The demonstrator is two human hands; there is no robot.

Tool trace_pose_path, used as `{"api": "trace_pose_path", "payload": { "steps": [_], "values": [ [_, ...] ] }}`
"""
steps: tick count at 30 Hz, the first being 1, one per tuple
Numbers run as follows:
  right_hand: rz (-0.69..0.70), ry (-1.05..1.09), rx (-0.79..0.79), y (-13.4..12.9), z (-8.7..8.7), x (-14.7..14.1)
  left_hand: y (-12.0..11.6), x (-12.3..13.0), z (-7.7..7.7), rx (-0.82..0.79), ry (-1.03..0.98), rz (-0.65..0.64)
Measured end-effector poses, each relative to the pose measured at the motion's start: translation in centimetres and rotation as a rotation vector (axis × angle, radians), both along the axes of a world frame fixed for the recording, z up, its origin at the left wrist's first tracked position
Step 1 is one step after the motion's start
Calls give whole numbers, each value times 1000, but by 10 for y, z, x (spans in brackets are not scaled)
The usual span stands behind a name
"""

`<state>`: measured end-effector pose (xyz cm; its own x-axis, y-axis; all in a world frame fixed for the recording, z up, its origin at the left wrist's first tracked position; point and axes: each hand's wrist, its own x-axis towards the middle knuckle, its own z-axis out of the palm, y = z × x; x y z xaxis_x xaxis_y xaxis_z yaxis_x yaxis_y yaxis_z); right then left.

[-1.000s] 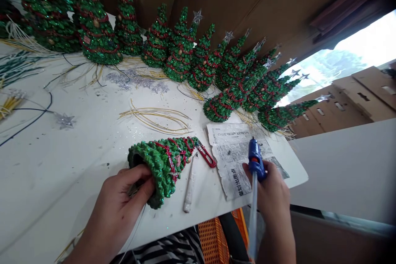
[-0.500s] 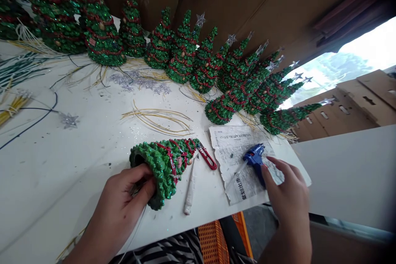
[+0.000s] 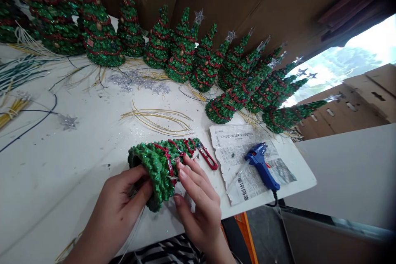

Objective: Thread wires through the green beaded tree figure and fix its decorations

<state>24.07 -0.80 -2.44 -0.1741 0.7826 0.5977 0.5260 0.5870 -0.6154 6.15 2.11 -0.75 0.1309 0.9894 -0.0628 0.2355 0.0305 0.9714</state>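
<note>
A green glittery Christmas tree figurine [image 3: 156, 177] with red garland lies on its side on the white table. My left hand [image 3: 123, 202] grips it at the hollow base, thumb and finger reaching into the opening; the fingertips are hidden inside. A thin wire hangs down below this hand. My right hand [image 3: 199, 202] is at the tree's near side, fingers stretched out against the garland and thumb apart. Red thread snips [image 3: 208, 157] lie at the tree's tip. To the right, a blue glue gun [image 3: 261, 165] rests on a sheet of newspaper [image 3: 224, 144].
A row of decorated trees [image 3: 182, 57], several with clear stars, stands along the back. Loose yellow wires [image 3: 157, 120], a pile of clear stars [image 3: 139, 80] and a single wired star [image 3: 68, 122] lie on the table. Cardboard boxes [image 3: 365, 95] stand at the right.
My right hand has left the glue gun and moved left to the tree, now covering the white stick-like tube. The glue gun stays on the newspaper. My left hand keeps its hold.
</note>
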Motion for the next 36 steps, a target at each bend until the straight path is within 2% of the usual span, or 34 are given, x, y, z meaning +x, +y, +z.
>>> {"api": "trace_pose_path", "payload": {
  "steps": [5, 19, 36],
  "values": [
    [-14, 70, -6, -3, -6, -7, 1, 1, 1, 20, -29, -8],
    [-16, 8, 32, -4, -10, -6, 7, 0, 7, 45, 28, -10],
    [-51, -41, 60, -6, -10, -8, 5, 2, 2, 64, -14, 3]
  ]
}}
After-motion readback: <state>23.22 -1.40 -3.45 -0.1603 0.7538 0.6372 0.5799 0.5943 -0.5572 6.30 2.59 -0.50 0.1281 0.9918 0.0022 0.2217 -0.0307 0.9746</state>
